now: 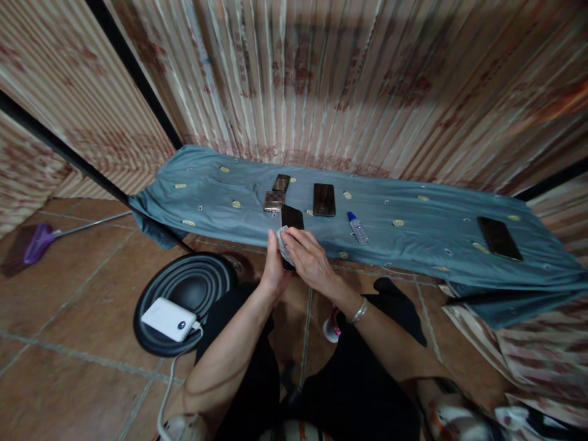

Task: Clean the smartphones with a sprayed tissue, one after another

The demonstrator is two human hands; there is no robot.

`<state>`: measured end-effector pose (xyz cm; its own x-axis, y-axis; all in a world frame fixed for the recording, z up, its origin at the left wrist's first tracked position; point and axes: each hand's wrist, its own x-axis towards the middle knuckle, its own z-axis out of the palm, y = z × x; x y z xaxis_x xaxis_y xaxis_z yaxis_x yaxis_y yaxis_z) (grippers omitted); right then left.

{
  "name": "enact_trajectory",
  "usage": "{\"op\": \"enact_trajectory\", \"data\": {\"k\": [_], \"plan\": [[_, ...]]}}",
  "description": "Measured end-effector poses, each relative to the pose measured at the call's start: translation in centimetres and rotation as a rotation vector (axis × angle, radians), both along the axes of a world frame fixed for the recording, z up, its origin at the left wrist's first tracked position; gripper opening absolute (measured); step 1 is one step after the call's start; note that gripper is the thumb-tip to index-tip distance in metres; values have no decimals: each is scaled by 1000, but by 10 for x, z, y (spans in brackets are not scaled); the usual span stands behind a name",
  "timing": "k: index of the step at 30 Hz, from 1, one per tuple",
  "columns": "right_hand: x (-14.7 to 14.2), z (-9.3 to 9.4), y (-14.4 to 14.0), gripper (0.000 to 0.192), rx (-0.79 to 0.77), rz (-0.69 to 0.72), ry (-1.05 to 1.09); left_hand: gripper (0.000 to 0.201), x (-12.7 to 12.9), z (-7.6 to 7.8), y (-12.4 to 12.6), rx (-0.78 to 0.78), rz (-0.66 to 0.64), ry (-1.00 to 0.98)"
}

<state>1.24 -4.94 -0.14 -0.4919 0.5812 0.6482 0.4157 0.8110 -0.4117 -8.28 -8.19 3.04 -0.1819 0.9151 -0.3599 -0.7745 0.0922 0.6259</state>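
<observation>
My left hand (274,266) is closed around a dark smartphone (293,217), thumb along its left edge. Pressed on the phone's face is a crumpled pale cloth or tissue (282,246), pinched in the fingers of my right hand (310,257). The phone's lower part is mostly hidden by my hands. Just beyond it on the blue-grey cloth lie a small patterned flat item (274,201) and a small dark flat item (281,182). To their right are another dark phone (324,199) and a clear bottle with a blue cap (357,228).
A further dark phone (499,238) lies at the right of the cloth-covered surface (404,245). At lower left, a white power bank (169,319) with a cable rests on a round black stool (151,288). A purple broom (40,243) lies on the tiles. Pleated curtains (303,79) hang behind.
</observation>
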Motion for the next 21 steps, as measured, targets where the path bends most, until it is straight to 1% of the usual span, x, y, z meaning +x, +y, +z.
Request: {"op": "enact_trajectory", "data": {"k": [5, 9, 13, 17, 21], "plan": [[5, 0, 10, 41, 52, -22, 5, 56, 5, -1, -2, 61, -63, 18], [10, 1, 18, 42, 31, -51, -17, 60, 7, -3, -3, 85, -143, 36], [15, 1, 27, 43, 33, -97, -39, 62, 7, -3, -3, 87, -188, 9], [21, -3, 37, 43, 16, -166, -61, 64, 5, 0, -3, 94, -196, -32], [28, -10, 46, 43, -51, -205, -52, 65, 1, 4, -2, 93, -169, -57]]}}
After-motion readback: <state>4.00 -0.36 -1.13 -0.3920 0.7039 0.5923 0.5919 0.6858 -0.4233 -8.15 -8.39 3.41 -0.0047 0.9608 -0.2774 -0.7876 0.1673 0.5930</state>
